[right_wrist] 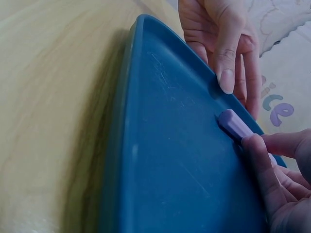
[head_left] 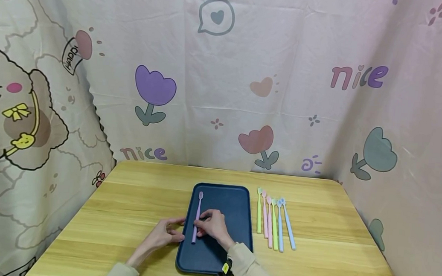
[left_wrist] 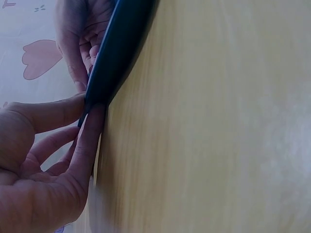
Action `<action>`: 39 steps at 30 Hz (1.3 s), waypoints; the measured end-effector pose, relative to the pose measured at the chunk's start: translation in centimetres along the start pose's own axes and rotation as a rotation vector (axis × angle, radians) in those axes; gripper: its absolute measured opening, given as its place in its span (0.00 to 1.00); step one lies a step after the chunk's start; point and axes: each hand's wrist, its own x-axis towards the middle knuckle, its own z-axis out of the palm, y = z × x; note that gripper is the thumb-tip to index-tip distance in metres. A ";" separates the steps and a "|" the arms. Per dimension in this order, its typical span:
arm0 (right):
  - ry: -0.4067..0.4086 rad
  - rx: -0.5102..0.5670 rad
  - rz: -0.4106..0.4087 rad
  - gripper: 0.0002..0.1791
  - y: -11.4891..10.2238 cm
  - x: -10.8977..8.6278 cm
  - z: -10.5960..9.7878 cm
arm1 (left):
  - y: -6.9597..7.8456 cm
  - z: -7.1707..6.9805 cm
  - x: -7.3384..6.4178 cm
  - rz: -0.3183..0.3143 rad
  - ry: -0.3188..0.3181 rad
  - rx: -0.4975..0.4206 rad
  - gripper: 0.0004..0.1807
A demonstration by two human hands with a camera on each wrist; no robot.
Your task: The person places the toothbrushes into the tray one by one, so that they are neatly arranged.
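Note:
A purple toothbrush (head_left: 199,207) lies lengthwise along the left side of a dark blue tray (head_left: 235,207), its head toward the back. My right hand (head_left: 215,226) pinches its handle between thumb and fingertips. In the right wrist view, the rounded handle end (right_wrist: 233,122) of the toothbrush shows close above the tray floor. At the tray's left edge, my left hand (head_left: 163,235) holds the rim, with the thumb over it and other fingers against the outer side. The left wrist view also shows this hand (left_wrist: 53,155) at the tray edge (left_wrist: 124,46).
Right of the tray, several toothbrushes in green, pink and blue (head_left: 279,225) lie side by side on the wooden table (head_left: 332,248). Patterned cloth (head_left: 216,90) hangs behind the table and along both sides. A black wrist device (head_left: 224,275) sits on the right wrist.

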 end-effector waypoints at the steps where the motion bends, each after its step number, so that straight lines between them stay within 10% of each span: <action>1: 0.000 0.001 0.004 0.12 0.0 0.1 0.0 | 0.0 0.0 0.0 0.002 0.000 -0.001 0.38; 39: 0.003 0.035 0.009 0.10 -0.2 -0.3 0.1 | 0.0 0.0 -0.1 0.004 0.001 0.001 0.37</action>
